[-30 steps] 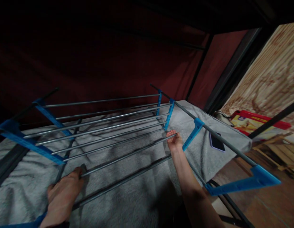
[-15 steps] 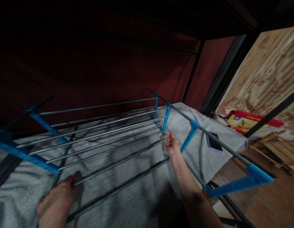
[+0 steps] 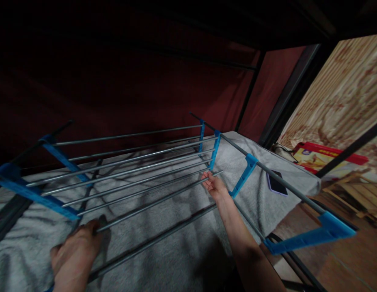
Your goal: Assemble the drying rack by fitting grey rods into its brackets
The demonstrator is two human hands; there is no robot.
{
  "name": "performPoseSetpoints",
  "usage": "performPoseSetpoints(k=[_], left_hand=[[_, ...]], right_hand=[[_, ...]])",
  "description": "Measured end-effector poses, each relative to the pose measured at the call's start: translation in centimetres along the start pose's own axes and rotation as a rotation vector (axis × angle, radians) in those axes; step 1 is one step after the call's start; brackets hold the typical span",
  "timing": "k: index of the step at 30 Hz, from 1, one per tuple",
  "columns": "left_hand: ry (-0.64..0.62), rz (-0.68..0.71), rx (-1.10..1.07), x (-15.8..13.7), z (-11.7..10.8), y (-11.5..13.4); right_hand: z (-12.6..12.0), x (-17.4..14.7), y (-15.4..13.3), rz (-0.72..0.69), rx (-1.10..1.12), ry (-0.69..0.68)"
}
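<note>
Between my hands runs a loose grey metal tube [image 3: 158,206]. My left hand [image 3: 80,247] is closed around its near-left end. My right hand [image 3: 213,184] holds it close to the far end, fingers curled about it, and a short tip sticks out past them. Behind the tube stands a partly built rack of several metal rods [image 3: 139,155] set in blue plastic brackets [image 3: 215,151]. Just right of my right hand another blue bracket [image 3: 243,177] hangs from a long side bar [image 3: 285,185]. A lower frame tube [image 3: 164,235] crosses below my hands.
Grey fleece cloth [image 3: 237,148] covers the bed surface under the rack. A phone [image 3: 276,182] lies on it at the right. Beyond are a red and yellow box [image 3: 320,156], wooden slats [image 3: 355,190] and a black metal post [image 3: 252,91]. A dark red curtain [image 3: 139,93] hangs behind.
My right hand has slid a little to the left along the tube, so more of its tip shows. My left hand keeps its hold. The view has shifted slightly.
</note>
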State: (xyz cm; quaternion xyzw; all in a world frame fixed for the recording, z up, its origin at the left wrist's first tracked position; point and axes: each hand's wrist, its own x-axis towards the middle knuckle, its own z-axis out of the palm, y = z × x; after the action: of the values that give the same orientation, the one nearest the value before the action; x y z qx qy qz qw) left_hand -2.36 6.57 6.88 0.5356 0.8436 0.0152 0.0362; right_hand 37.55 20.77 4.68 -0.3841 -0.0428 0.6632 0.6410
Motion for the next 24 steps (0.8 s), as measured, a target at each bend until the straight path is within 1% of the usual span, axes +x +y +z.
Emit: performPoseSetpoints(k=[3, 5, 8, 13, 17, 21, 24], left_hand=[[-0.035, -0.073, 0.041, -0.1, -0.5, 1.0], [-0.003, -0.059, 0.041, -0.2, -0.5, 1.3], [0.062, -0.010, 0.046, -0.5, -0.1, 1.1], [0.049, 0.136, 0.070, -0.2, 0.4, 0.7], [0.032, 0.234, -0.074, 0.3, 0.8, 1.4], [0.058, 0.308, -0.210, 0.3, 0.9, 2.7], [0.092, 0.378, -0.286, 0.2, 1.0, 3.0]], right_hand=[[-0.2, 0.1, 0.4, 0.022, -0.030, -0.004], [-0.4, 0.2, 0.6, 0.026, -0.041, 0.004], [-0.5, 0.2, 0.7, 0.030, -0.050, 0.012], [-0.6, 0.1, 0.8, 0.038, -0.058, 0.032], [-0.4, 0.0, 1.0, 0.051, -0.065, 0.039], [-0.2, 0.1, 1.0, 0.065, -0.076, 0.024], [-0.1, 0.1, 1.0, 0.071, -0.079, 0.008]])
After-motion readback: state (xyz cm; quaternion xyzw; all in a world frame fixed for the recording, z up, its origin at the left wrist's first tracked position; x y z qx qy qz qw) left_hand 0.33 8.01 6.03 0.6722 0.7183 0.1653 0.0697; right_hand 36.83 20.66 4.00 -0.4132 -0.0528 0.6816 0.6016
